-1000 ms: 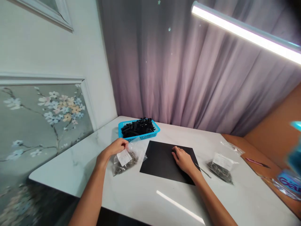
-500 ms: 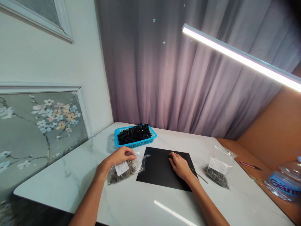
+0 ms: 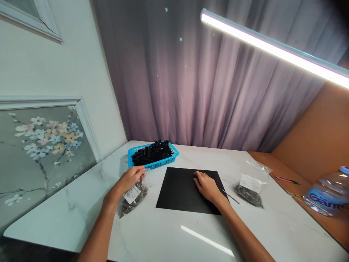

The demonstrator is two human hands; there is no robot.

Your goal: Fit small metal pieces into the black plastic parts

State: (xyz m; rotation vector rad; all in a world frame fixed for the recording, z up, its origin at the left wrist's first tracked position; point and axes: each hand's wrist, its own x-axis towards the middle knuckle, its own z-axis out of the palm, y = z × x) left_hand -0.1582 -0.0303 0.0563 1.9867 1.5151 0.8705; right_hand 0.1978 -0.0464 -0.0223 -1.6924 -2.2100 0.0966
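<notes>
My left hand (image 3: 133,177) is closed on the top of a clear plastic bag (image 3: 132,200) of small dark metallic pieces with a white label, left of the black mat. Resting on the upper right part of the black mat (image 3: 177,189) is my right hand (image 3: 204,185), its fingers curled down; whatever is under the fingertips is hidden. A thin metal tool (image 3: 231,197) lies by the mat's right edge. Behind the left hand stands a blue basket (image 3: 163,162) filled with black parts (image 3: 152,153).
A second labelled bag (image 3: 249,189) of small pieces lies on the white table (image 3: 147,233) at the right. Beyond it, on a brown surface, are a pinkish pen-like tool (image 3: 287,180) and a large water bottle (image 3: 328,193). A lit tube lamp (image 3: 272,47) hangs above.
My left hand and its bag have moved left, away from the mat, and the bag top is now gathered in the fingers. My right hand stays on the mat. The view has shifted slightly.
</notes>
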